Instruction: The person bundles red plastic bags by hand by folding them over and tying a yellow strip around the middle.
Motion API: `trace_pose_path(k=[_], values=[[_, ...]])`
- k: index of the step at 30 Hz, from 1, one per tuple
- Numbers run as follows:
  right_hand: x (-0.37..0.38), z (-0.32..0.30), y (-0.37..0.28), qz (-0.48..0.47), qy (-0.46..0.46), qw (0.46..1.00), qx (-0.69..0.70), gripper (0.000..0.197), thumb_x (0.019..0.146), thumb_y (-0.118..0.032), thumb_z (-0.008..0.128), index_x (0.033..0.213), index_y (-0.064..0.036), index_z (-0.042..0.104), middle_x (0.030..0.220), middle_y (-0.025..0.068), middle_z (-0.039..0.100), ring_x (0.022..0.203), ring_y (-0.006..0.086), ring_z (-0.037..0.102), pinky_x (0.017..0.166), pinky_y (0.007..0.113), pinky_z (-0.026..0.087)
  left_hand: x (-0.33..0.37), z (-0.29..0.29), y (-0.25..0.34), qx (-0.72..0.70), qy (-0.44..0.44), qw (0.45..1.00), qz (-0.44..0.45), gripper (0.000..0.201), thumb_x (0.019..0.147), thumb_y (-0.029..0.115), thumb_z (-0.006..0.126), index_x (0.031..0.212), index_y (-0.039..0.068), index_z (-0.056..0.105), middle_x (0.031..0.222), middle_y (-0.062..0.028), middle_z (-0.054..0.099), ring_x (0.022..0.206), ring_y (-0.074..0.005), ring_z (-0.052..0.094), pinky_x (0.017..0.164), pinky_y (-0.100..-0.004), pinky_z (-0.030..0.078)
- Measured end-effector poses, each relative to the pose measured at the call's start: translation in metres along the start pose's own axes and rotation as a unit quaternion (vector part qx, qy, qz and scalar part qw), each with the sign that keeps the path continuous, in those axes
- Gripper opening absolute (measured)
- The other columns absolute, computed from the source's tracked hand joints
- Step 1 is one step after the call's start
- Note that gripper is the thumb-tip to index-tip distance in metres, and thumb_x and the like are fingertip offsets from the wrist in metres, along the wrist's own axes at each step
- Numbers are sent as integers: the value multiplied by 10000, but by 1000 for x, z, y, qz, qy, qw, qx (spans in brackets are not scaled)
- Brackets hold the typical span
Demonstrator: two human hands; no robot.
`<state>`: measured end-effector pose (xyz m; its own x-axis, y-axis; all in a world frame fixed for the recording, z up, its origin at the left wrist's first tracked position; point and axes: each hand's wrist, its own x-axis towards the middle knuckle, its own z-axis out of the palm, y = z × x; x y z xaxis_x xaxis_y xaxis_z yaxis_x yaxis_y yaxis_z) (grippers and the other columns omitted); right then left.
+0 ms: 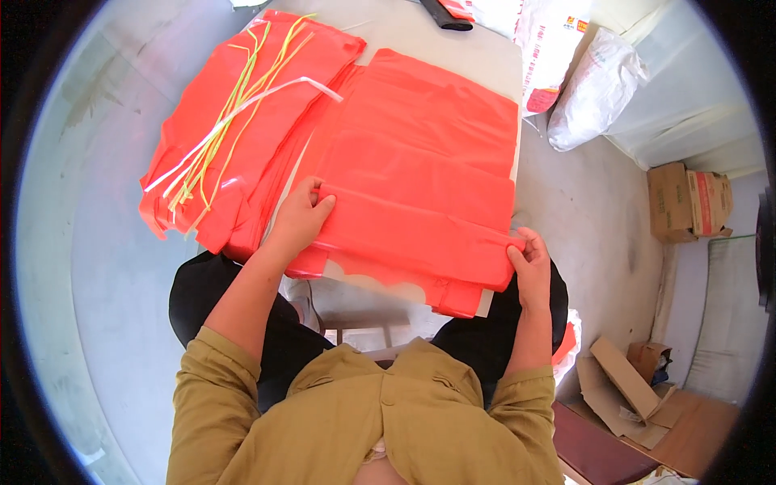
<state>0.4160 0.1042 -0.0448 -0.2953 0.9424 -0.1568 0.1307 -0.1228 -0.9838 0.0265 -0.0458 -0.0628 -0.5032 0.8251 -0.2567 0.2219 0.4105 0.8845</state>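
Note:
Thin red plastic bags lie flat in a stack in front of me, their near edge turned over into a band. My left hand pinches the left end of this band between thumb and fingers. At its right end, my right hand is closed on the corner of the plastic, thumb on top. The band is stretched between both hands. Left of it is a second pile of red bags, with several yellow-green strips and a white strip lying across it.
The pale table shows beyond the bags. White printed sacks stand on the floor at the far right. Cardboard boxes are by the right wall, and opened cardboard lies nearer. A dark object rests at the table's far edge.

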Motion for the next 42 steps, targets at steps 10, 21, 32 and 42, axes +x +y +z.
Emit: trace_pose_path(k=[10, 21, 32, 42], values=[[22, 17, 17, -5, 65, 998, -19, 252, 930, -53, 632, 1174, 4, 615, 1006, 22, 641, 901, 93, 583, 814, 247, 477, -1, 2, -3, -16, 44, 999, 9, 308, 975, 112, 611, 1246, 8, 506, 950, -67, 662, 871, -114, 615, 768, -273, 502], [-14, 59, -33, -308, -153, 787, -512, 574, 779, -282, 767, 1290, -83, 599, 1423, 158, 511, 1349, 374, 419, 1124, 519, 320, -39, 1, 52, 353, -48, 867, 348, 756, 729, 285, 823, 1399, 114, 519, 1476, -172, 440, 1367, -377, 410, 1131, -476, 348], [-18, 38, -39, -237, -217, 753, -574, 722, 706, -222, 758, 1386, -101, 545, 1535, 208, 385, 1444, 412, 310, 1179, 523, 271, -31, -3, 32, 404, -117, 854, 306, 775, 691, 113, 735, 1413, 30, 467, 1562, -172, 363, 1471, -356, 298, 1177, -458, 317], [-30, 26, -22, -276, -168, 739, -591, 602, 737, -16, 631, 1333, -94, 590, 1499, 196, 437, 1398, 406, 386, 1147, 488, 341, -35, -6, 37, 416, -123, 839, 328, 707, 723, 64, 684, 1412, 110, 530, 1574, -168, 348, 1468, -380, 293, 1170, -436, 329]])
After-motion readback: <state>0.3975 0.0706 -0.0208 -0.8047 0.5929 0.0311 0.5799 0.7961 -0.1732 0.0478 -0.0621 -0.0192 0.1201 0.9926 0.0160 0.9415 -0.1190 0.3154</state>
